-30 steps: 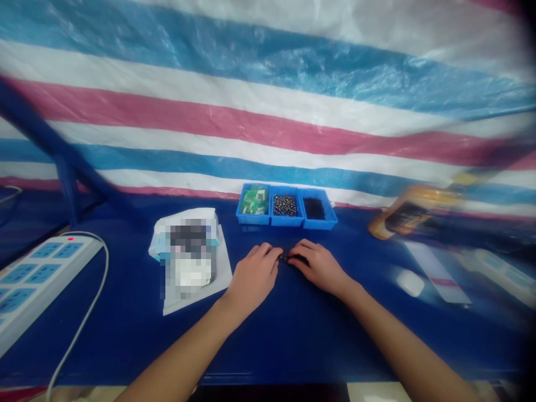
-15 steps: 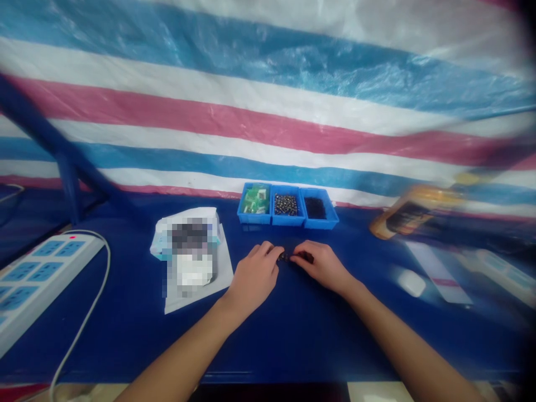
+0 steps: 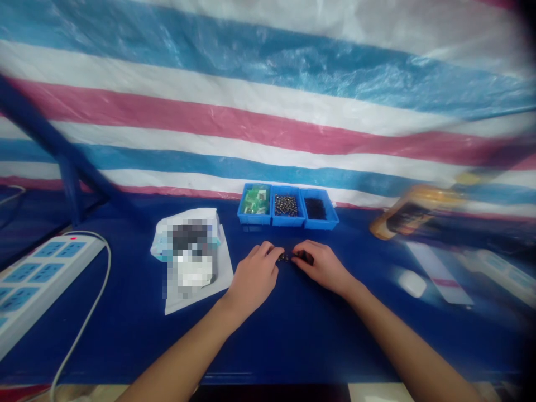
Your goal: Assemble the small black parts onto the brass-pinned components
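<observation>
My left hand (image 3: 256, 276) rests over the blue table with its fingers curled and pressed together at small dark, brassy metal pieces (image 3: 284, 257). Just across from it, my right hand (image 3: 324, 267) has thumb and forefinger pinched at the other side of these pieces. Whatever either hand holds is too small and too covered to name. Beyond the hands stand blue bins in a row: one with green parts (image 3: 256, 201), a middle one with brassy metal pieces (image 3: 286, 205), and one with thin black pieces (image 3: 315, 208).
To the left lie a white sheet (image 3: 226, 273) under a blurred-out pack, a power strip (image 3: 79, 251) and its white cable (image 3: 90, 312). An amber-coloured bottle (image 3: 410, 212), a white rounded object (image 3: 412, 283) and a pale flat strip (image 3: 441, 276) are at right. Striped sheeting (image 3: 268, 123) hangs behind.
My right hand has shifted very slightly to the right, away from the left fingertips. My left hand stays almost still, and the bins have not moved.
</observation>
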Motion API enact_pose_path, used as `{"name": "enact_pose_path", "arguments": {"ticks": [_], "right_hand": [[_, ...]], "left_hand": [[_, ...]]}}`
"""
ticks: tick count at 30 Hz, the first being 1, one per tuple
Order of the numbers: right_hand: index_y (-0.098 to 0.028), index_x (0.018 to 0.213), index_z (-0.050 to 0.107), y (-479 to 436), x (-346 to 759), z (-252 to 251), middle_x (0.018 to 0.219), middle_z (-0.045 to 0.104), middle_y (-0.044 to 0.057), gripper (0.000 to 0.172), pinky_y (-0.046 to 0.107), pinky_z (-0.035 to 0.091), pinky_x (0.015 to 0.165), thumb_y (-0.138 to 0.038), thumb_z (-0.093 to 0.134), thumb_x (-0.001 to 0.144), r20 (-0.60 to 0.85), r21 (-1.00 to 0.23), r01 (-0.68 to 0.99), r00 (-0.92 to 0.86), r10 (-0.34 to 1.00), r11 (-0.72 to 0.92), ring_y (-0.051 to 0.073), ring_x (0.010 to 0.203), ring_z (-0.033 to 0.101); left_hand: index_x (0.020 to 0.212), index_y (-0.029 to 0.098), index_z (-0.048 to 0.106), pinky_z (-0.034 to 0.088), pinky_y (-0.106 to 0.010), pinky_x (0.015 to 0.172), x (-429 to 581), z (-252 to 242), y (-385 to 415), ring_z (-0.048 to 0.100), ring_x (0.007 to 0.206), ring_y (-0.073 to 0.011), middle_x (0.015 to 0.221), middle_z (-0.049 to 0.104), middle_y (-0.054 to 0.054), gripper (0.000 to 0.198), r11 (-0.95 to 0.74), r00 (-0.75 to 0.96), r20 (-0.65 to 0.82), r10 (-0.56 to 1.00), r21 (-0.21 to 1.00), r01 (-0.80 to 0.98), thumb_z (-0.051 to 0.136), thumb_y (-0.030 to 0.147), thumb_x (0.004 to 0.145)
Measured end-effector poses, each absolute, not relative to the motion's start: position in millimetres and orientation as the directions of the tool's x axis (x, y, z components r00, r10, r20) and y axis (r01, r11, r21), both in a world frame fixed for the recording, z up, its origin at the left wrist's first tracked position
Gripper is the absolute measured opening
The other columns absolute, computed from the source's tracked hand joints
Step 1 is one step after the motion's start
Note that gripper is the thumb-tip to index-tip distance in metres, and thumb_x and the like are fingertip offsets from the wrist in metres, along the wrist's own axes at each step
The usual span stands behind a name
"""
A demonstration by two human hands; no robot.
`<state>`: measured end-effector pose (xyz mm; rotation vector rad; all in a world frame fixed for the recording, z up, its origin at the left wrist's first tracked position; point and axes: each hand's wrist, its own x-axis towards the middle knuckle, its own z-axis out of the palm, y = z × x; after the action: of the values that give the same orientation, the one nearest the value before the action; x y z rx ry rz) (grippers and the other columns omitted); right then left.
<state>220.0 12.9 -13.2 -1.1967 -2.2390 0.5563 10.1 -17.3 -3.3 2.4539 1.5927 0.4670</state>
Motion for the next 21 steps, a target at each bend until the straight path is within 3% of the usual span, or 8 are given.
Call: {"name": "enact_pose_path", "arguments": {"ticks": [8, 11, 14, 17, 21], "right_hand": [[-0.022, 0.093, 0.062, 10.8, 220.2, -11.8, 0.082, 0.068, 0.000, 0.006, 0.026, 0.045, 0.064, -0.020, 0.057, 0.089, 0.251, -0.594, 0.638, -0.432, 0.866, 0.490, 0.015, 0.067, 0.060], [-0.023, 0.107, 0.060, 11.1, 220.5, -13.7, 0.090, 0.070, 0.002, 0.018, 0.027, 0.048, 0.065, -0.020, 0.055, 0.090, 0.248, -0.617, 0.634, -0.404, 0.880, 0.465, 0.015, 0.066, 0.062], [-0.023, 0.119, 0.060, 11.9, 221.1, -14.6, 0.104, 0.072, 0.004, 0.028, 0.029, 0.051, 0.075, -0.019, 0.050, 0.093, 0.274, -0.626, 0.610, -0.412, 0.869, 0.486, 0.017, 0.079, 0.067], [-0.024, 0.110, 0.066, 12.8, 221.7, -14.7, 0.106, 0.073, 0.004, 0.022, 0.031, 0.052, 0.080, -0.021, 0.050, 0.094, 0.286, -0.615, 0.612, -0.415, 0.864, 0.497, 0.019, 0.089, 0.070], [-0.025, 0.106, 0.069, 13.3, 222.1, -14.2, 0.103, 0.075, 0.002, 0.019, 0.031, 0.052, 0.080, -0.026, 0.054, 0.095, 0.269, -0.634, 0.617, -0.388, 0.881, 0.466, 0.019, 0.088, 0.071]], "left_hand": [[0.124, 0.026, 0.057, 0.052, -0.033, 0.083, 9.4, -4.4, -16.4, 0.057, 0.103, -0.0210, 0.113, 0.057, -0.005, 0.040, -0.399, 0.363, 0.169, 0.916, 0.333, 0.854, 0.044, 0.009, 0.089], [0.123, 0.026, 0.057, 0.052, -0.034, 0.086, 9.8, -4.3, -16.1, 0.058, 0.102, -0.0209, 0.113, 0.057, -0.005, 0.041, -0.390, 0.348, 0.179, 0.920, 0.344, 0.854, 0.045, 0.008, 0.088], [0.122, 0.025, 0.057, 0.052, -0.034, 0.088, 9.8, -4.4, -15.9, 0.058, 0.102, -0.0208, 0.114, 0.056, -0.005, 0.041, -0.384, 0.338, 0.187, 0.922, 0.357, 0.852, 0.046, 0.008, 0.087], [0.122, 0.025, 0.058, 0.052, -0.034, 0.088, 9.7, -4.4, -15.7, 0.058, 0.103, -0.0208, 0.113, 0.056, -0.005, 0.042, -0.379, 0.331, 0.189, 0.924, 0.364, 0.851, 0.045, 0.008, 0.086], [0.123, 0.025, 0.058, 0.052, -0.035, 0.088, 9.7, -4.7, -15.4, 0.059, 0.103, -0.0212, 0.113, 0.056, -0.005, 0.043, -0.386, 0.339, 0.187, 0.922, 0.367, 0.846, 0.045, 0.007, 0.086]]}}
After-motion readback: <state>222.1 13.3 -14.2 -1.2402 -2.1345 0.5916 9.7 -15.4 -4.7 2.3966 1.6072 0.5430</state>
